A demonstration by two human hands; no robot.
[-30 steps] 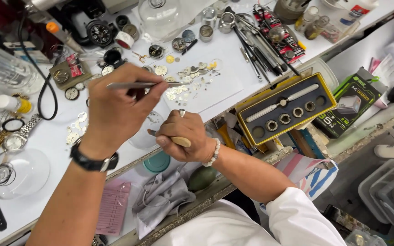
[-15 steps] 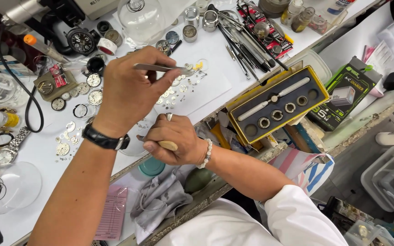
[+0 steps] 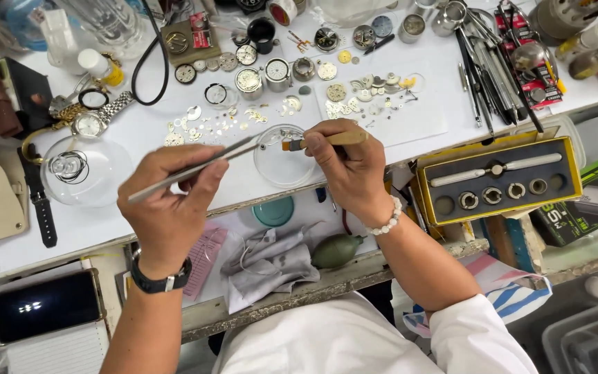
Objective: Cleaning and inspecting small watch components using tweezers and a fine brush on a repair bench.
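**Both hands on tools above the glass dish**

Your left hand (image 3: 171, 208) grips long metal tweezers (image 3: 195, 166), tips reaching the rim of the clear glass dish (image 3: 282, 166) on the white bench (image 3: 140, 138). Your right hand (image 3: 347, 166) pinches a small wooden-handled tool (image 3: 327, 140), its tip over the same dish. Loose watch parts (image 3: 368, 93) lie just beyond. A yellow tool case (image 3: 496, 180) sits right of your right hand.

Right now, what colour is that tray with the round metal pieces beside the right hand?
The tray is yellow outside with a dark grey lining, seen from the head view.
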